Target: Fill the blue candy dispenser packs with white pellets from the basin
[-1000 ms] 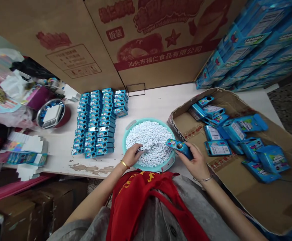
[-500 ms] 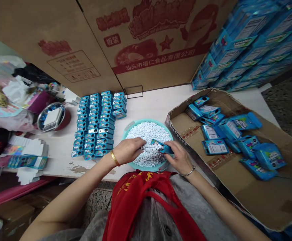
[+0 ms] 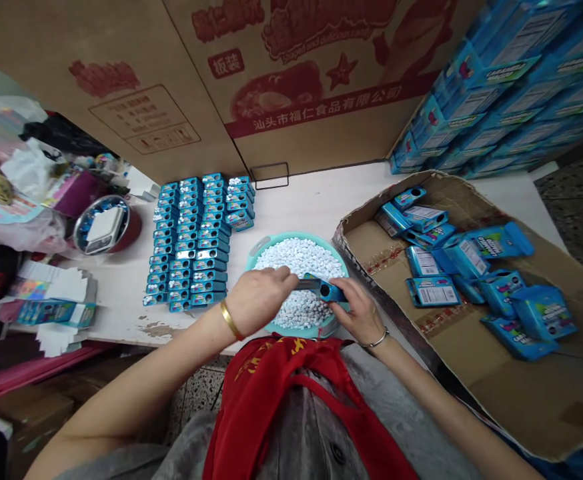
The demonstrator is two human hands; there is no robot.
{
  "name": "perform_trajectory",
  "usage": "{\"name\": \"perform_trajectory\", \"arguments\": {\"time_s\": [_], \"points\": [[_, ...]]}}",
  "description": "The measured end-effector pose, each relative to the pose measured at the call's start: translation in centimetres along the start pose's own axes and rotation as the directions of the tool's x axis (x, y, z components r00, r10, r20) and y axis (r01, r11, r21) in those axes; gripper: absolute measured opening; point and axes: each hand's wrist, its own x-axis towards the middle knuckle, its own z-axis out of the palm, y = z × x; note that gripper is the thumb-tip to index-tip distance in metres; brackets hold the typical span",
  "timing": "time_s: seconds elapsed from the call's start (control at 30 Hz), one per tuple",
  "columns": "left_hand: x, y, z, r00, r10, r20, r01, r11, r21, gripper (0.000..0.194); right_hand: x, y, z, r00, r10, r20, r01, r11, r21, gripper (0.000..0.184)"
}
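Observation:
My right hand (image 3: 362,312) grips a small blue candy box (image 3: 331,291) with a round dark hole, tilted above a teal basin (image 3: 255,252). White candy pieces (image 3: 299,252) fill the basin. Closed fingers of my left hand (image 3: 264,297) meet a dark flat strip (image 3: 307,284) at the box's left end. Whether the strip is a flap of the box or a separate piece, I cannot tell. To the left, rows of similar blue boxes (image 3: 186,243) stand with their holes upward, some showing white candies on top.
A cut-down carton (image 3: 501,407) at the right contains loose blue boxes (image 3: 434,291). Stacked blue packs (image 3: 471,107) rise behind it, and a large printed carton (image 3: 321,143) backs the table. Leftward are a metal bowl (image 3: 132,223) and cardboard pieces (image 3: 61,287).
My left hand has come up from the candies to the box's end. The box has turned; white candies visible at its end earlier no longer show, and its hole now faces up.

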Motion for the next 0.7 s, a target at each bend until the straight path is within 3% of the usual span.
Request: {"name": "perform_trajectory", "arguments": {"time_s": [0.1,0.2,0.3,0.4,0.53,0.7], "points": [[-1.0,-4.3,3.7,0.989,-0.145,-0.030,0.145,0.989,-0.011,0.019,-0.1,0.2,-0.6,0.997,0.067,-0.039,-0.066,0.997,0.029,0.035],[-1.4,-7.8,9.4,0.957,-0.284,0.059,0.284,0.959,0.007,0.018,-0.1,0.4,-1.5,0.985,0.147,-0.088,-0.144,0.989,0.044,0.033],[0.2,-8.0,14.9,0.952,-0.290,0.093,0.298,0.950,-0.088,0.019,-0.1,0.7,-2.2,0.970,0.203,-0.134,-0.200,0.979,0.034,0.032],[3.1,-5.9,18.5,0.961,-0.273,0.038,0.275,0.934,-0.227,0.021,-0.4,1.1,-2.2,0.959,0.244,-0.147,-0.240,0.970,0.043,0.034],[5.2,-4.5,20.1,0.973,-0.230,-0.028,0.199,0.893,-0.404,0.029,-0.9,1.2,-1.7,0.936,0.325,-0.136,-0.316,0.945,0.086,0.037],[2.9,-5.8,18.5,0.986,-0.141,-0.092,0.070,0.839,-0.539,0.026,-1.0,1.0,-1.5,0.929,0.345,-0.137,-0.337,0.938,0.076,0.037]]}}
